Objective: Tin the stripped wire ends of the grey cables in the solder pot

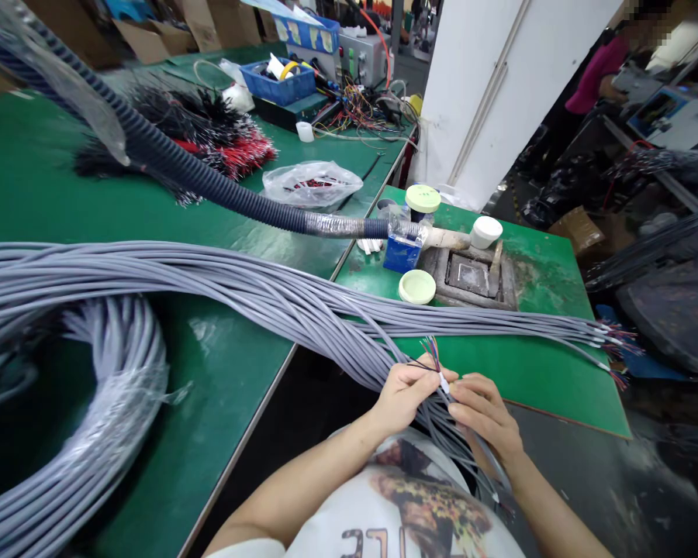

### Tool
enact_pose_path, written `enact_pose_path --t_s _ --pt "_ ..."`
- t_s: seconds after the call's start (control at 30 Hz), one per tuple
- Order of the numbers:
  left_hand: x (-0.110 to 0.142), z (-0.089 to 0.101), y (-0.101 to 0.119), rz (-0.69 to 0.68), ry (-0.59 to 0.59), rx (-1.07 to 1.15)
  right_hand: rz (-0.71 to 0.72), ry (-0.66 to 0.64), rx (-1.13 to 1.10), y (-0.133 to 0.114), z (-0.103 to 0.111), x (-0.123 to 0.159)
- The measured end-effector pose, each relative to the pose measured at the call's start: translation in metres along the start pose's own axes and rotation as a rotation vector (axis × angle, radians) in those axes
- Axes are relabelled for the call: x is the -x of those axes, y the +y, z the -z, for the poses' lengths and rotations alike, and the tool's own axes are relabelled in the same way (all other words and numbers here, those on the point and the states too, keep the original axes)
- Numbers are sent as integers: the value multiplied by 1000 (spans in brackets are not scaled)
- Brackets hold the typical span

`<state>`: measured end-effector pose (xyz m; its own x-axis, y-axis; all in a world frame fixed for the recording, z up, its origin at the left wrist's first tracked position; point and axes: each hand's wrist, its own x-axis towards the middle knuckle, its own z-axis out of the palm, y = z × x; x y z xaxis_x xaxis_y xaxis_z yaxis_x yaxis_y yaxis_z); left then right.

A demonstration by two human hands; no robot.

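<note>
Fingers (423, 385) of the left hand (406, 394) pinch a cable end (444, 383) by its white sleeve, and look at the right hand (492, 418), fingertips curled against the same cable just beside it, though its exact grip is partly hidden. Biggest on the scene, the green table (209, 418) spreads across the left, with the white pillar (482, 85) towering past its far corner. Across it sweeps a huge bundle of grey cables (256, 287), running right over the smaller green board (564, 376), frayed ends reaching its far edge! Under that bundle's left stretch sits a thick grey coil (122, 411), wrapped in clear film. Overhead, a dark ribbed hose (221, 191) slants down to the board, passing in front of a heap of black and red wires (247, 157). Beyond the hose lies a clear bag (319, 186); on the board, a grimy square pot (474, 277) has a blue box (401, 254), a white tub (486, 231) and a pale dish (417, 287) around it. Smallest of all, thin coloured wires (433, 353) fan upward from the sleeve, between the two hands and the board.
</note>
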<state>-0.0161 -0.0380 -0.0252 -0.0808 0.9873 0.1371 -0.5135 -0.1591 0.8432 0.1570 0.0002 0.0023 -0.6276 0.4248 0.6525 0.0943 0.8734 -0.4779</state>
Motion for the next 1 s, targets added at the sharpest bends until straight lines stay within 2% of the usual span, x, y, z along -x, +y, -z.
enact_pose_path --t_s 0.2,0.3,0.4,0.47,0.53,0.6,0.67,0.7,0.77,0.83,0.87,0.93,1.0 --pt "-7 -3 2 -46 -30 -3 -145 43 -230 -6 -4 -2" --pt "-12 -4 4 -17 -24 39 -154 69 -259 -2 -5 3" --pt "-16 -11 7 82 -4 145 -124 99 -184 0 -4 8" --pt "-19 -20 7 187 -37 246 -72 40 -89 -4 -1 12" --pt "-21 -34 4 315 -121 311 -15 -54 -7 -11 5 21" --pt "-25 -48 0 436 -249 248 -10 -103 65 -18 16 39" --pt "-30 -59 -3 443 -396 24 -91 -79 179 -24 33 69" --pt "-35 -62 -4 378 -459 -140 -162 -51 262 -26 43 88" --pt "-46 -61 -3 135 -520 -527 -327 37 498 -29 66 130" --pt "-60 -53 -2 -105 -490 -912 -597 -47 694 -32 83 169" --pt "-67 -48 -2 -176 -451 -1090 -743 -62 746 -33 88 183" --pt "-80 -41 -4 -246 -376 -1381 -962 -75 728 -37 87 197" --pt "-89 -38 -9 -271 -338 -1568 -1076 -76 572 -40 75 194"
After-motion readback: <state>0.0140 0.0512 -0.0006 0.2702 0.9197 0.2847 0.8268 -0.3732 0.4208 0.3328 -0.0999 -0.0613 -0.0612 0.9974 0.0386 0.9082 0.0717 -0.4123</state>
